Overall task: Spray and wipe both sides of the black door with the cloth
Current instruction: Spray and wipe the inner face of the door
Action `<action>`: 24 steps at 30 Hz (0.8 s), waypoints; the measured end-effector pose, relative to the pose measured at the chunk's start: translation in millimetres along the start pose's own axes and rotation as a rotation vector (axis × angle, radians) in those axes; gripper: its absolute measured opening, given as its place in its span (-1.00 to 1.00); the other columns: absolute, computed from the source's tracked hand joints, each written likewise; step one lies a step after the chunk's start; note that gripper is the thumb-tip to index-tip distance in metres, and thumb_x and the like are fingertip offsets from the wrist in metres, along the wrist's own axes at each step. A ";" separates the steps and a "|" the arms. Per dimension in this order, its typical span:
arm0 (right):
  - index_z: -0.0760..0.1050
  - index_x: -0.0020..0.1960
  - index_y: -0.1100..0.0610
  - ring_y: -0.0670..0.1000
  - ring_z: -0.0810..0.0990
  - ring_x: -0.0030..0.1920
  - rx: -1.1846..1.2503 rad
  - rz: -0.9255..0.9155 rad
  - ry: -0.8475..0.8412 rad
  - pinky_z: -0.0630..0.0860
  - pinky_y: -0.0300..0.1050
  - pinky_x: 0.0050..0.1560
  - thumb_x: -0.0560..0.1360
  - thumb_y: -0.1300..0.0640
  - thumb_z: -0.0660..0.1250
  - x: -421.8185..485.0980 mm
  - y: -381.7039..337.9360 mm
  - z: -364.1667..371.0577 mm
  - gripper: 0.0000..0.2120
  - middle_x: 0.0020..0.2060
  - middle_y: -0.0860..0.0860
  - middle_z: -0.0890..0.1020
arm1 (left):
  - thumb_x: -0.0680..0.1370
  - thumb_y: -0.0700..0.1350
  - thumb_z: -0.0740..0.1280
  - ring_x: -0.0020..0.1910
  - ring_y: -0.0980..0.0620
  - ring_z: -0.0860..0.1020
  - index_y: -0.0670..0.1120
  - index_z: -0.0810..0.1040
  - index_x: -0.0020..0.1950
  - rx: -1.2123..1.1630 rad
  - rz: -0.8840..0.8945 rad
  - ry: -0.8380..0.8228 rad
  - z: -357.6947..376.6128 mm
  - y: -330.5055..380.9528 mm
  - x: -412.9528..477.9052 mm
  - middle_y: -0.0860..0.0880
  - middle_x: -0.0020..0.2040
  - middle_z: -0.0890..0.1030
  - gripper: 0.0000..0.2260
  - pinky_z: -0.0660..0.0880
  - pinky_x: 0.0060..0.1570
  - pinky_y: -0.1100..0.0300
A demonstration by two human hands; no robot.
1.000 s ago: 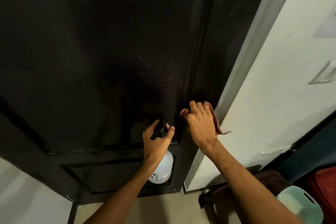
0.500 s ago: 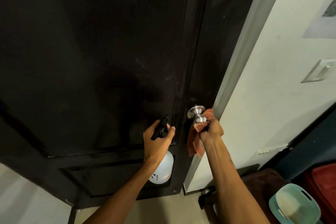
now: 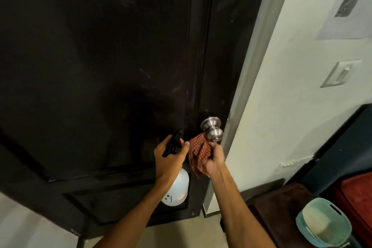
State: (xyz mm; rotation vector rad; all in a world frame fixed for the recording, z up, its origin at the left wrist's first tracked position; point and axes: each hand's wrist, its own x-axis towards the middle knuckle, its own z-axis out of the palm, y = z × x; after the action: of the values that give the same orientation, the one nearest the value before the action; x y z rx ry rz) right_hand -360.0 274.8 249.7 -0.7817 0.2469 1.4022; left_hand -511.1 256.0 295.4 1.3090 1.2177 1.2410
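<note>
Your left hand (image 3: 171,158) is wrapped round the black trigger head of the spray bottle (image 3: 177,190), fingers curled over the top, with the white body of the bottle hanging below your wrist close in front of the lower panel of the door. Your right hand (image 3: 213,160) is bunched round the red checked cloth (image 3: 198,152), gripping it just under the steel knob (image 3: 213,131); the top of the cloth touches the underside of the knob, and the rest hangs in folds past your palm. The two hands sit side by side, nearly touching.

The black door (image 3: 100,56) fills most of the view and looks closed, or nearly so, against the grey frame (image 3: 251,66) on the right. Faint pale smears and streaks show on the upper panel and along the upright by the knob, so I judge this face is not finished: it may have been sprayed, but no wet sheen is clear enough to say. The other side of the door is out of sight, so nothing shows it as done, and you should count it as still to do.

As for containers, the bottle is translucent white with a small label low down; how full it is cannot be told. Down at the right, a pale green basket (image 3: 324,225) sits on a dark wooden stool (image 3: 281,207), holding something pale and flat that is too unclear to name.
</note>
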 end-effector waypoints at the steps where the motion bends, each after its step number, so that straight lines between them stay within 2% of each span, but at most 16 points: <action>1: 0.43 0.39 0.33 0.32 0.56 0.26 0.044 0.011 -0.043 0.42 0.26 0.40 0.59 0.15 0.22 -0.5 8.5 1.7 -0.58 0.22 0.36 0.59 | 0.53 -0.10 0.54 -0.14 0.02 0.66 0.13 0.63 -0.20 -0.004 0.011 -0.005 -0.5 2.5 1.0 0.03 -0.18 0.68 -0.82 0.59 -0.18 0.02; 2: 0.41 0.44 0.30 0.36 0.50 0.34 0.103 0.026 -0.092 0.31 0.35 0.47 0.53 0.19 0.27 -1.1 14.8 3.1 -0.50 0.29 0.37 0.55 | 0.53 -0.13 0.54 -0.16 0.08 0.66 0.11 0.64 -0.19 -0.003 0.016 0.000 -2.3 0.7 1.8 0.03 -0.18 0.68 -0.82 0.59 -0.16 0.05; 3: 0.41 0.47 0.26 0.38 0.48 0.37 0.148 0.024 -0.120 0.27 0.42 0.46 0.48 0.22 0.31 -4.3 16.1 7.1 -0.45 0.32 0.36 0.54 | 0.53 -0.12 0.55 -0.11 0.13 0.66 0.12 0.64 -0.15 -0.013 0.019 0.001 -3.5 -1.0 2.1 0.04 -0.13 0.69 -0.83 0.61 -0.09 0.07; 5: 0.46 0.42 0.26 0.36 0.48 0.38 0.202 0.039 -0.153 0.28 0.48 0.43 0.46 0.23 0.33 -10.4 20.5 10.6 -0.48 0.32 0.35 0.55 | 0.52 -0.09 0.56 0.00 0.22 0.65 0.13 0.65 -0.06 -0.022 -0.007 0.025 -8.8 1.1 -0.3 0.04 0.00 0.68 -0.86 0.62 0.05 0.13; 8: 0.45 0.45 0.24 0.32 0.49 0.39 0.208 0.036 -0.155 0.36 0.48 0.37 0.46 0.18 0.35 -12.0 28.0 11.3 -0.45 0.34 0.32 0.55 | 0.54 -0.17 0.54 -0.08 0.23 0.67 0.10 0.65 -0.10 -0.016 0.020 -0.008 -13.9 3.6 -1.7 0.12 -0.14 0.70 -0.83 0.61 -0.03 0.17; 10: 0.43 0.47 0.13 0.35 0.53 0.33 0.215 0.003 -0.200 0.55 0.47 0.10 0.51 0.17 0.35 -13.4 33.6 17.9 -0.47 0.33 0.32 0.55 | 0.53 -0.14 0.55 -0.07 0.17 0.69 0.06 0.67 -0.06 -0.023 0.043 -0.010 -16.2 2.4 -2.2 0.11 -0.13 0.71 -0.88 0.62 -0.05 0.15; 11: 0.46 0.44 0.10 0.35 0.54 0.28 0.207 -0.014 -0.213 0.61 0.43 -0.07 0.57 0.15 0.32 -14.1 34.9 22.8 -0.56 0.31 0.32 0.55 | 0.49 -0.03 0.58 0.00 0.13 0.69 0.03 0.68 0.01 -0.035 0.028 -0.007 -16.7 4.2 -3.3 0.06 -0.04 0.72 -0.84 0.64 -0.01 0.12; 12: 0.48 0.39 0.11 0.35 0.55 0.24 0.192 -0.017 -0.207 0.63 0.40 -0.18 0.61 0.12 0.30 -17.9 36.3 30.8 -0.65 0.27 0.32 0.57 | 0.43 0.10 0.58 0.07 0.08 0.68 0.00 0.69 0.10 -0.028 0.010 0.015 -19.6 0.4 -1.8 0.00 0.07 0.70 -0.68 0.66 0.05 0.07; 13: 0.51 0.35 0.13 0.34 0.56 0.21 0.174 -0.028 -0.175 0.64 0.40 -0.16 0.62 0.08 0.30 -15.3 38.2 35.3 -0.68 0.22 0.31 0.59 | 0.39 0.17 0.58 0.12 0.02 0.68 0.00 0.68 0.14 -0.029 -0.013 0.015 -21.4 -2.0 -1.2 -0.06 0.13 0.68 -0.59 0.67 0.08 0.01; 16: 0.57 0.30 0.16 0.31 0.59 0.24 0.102 -0.077 -0.041 0.50 0.40 0.28 0.50 0.00 0.44 -7.0 46.1 24.9 -0.57 0.17 0.26 0.66 | 0.51 -0.09 0.56 -0.05 -0.03 0.69 0.04 0.67 0.00 -0.016 0.036 0.012 -22.3 -0.1 -6.0 -0.01 -0.05 0.71 -0.87 0.65 -0.04 -0.02; 17: 0.58 0.32 0.16 0.28 0.61 0.22 0.112 -0.084 0.023 0.50 0.37 0.30 0.47 -0.01 0.46 -4.7 46.4 19.7 -0.53 0.13 0.24 0.69 | 0.53 -0.15 0.54 -0.16 0.02 0.67 0.06 0.66 -0.06 -0.012 0.051 0.003 -21.7 -1.4 -5.5 0.04 -0.14 0.70 -0.88 0.63 -0.13 0.00; 19: 0.58 0.30 0.19 0.15 0.66 0.07 0.102 -0.101 0.094 0.63 0.14 0.16 0.56 -0.02 0.38 -3.0 40.3 10.4 -0.59 -0.04 0.16 0.73 | 0.54 -0.20 0.52 -0.33 0.11 0.60 0.05 0.64 -0.15 -0.009 0.066 -0.007 -23.7 -1.1 -4.4 0.09 -0.30 0.65 -0.83 0.53 -0.27 0.13; 20: 0.58 0.29 0.21 0.10 0.68 -0.03 0.096 -0.112 0.099 0.66 0.03 0.03 0.60 -0.02 0.34 -4.0 36.7 10.0 -0.63 -0.11 0.13 0.74 | 0.54 -0.20 0.52 -0.36 0.13 0.58 0.06 0.64 -0.16 -0.016 0.065 0.003 -26.7 -0.5 -3.7 0.09 -0.32 0.64 -0.82 0.50 -0.29 0.17; 21: 0.58 0.29 0.21 0.09 0.69 -0.08 0.108 -0.131 0.091 0.66 -0.02 0.00 0.61 -0.01 0.33 -3.3 32.7 9.7 -0.64 -0.11 0.12 0.73 | 0.54 -0.19 0.53 -0.35 0.13 0.58 0.07 0.64 -0.17 -0.026 0.057 0.008 -27.4 0.4 -2.2 0.09 -0.31 0.64 -0.82 0.49 -0.29 0.19; 22: 0.57 0.30 0.21 0.10 0.71 -0.07 0.133 -0.130 0.067 0.65 0.00 0.06 0.60 0.00 0.35 -1.2 31.6 11.5 -0.63 -0.06 0.14 0.73 | 0.54 -0.19 0.53 -0.34 0.13 0.59 0.07 0.64 -0.16 -0.023 0.060 0.014 -29.1 2.2 -1.3 0.10 -0.31 0.65 -0.82 0.49 -0.29 0.20; 24: 0.59 0.30 0.17 0.20 0.70 0.12 0.091 -0.117 0.005 0.57 0.18 0.27 0.53 -0.01 0.44 -2.4 37.8 12.8 -0.59 0.13 0.21 0.70 | 0.55 -0.19 0.52 -0.33 0.14 0.60 0.04 0.64 -0.14 -0.017 0.058 0.003 -27.7 1.6 -2.3 0.11 -0.30 0.65 -0.84 0.50 -0.29 0.22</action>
State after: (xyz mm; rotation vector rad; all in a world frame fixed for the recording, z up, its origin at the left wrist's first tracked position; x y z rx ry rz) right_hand -399.7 279.7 247.6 -0.7131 0.2630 1.2699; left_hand -538.7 253.4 298.5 1.3389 1.1768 1.2924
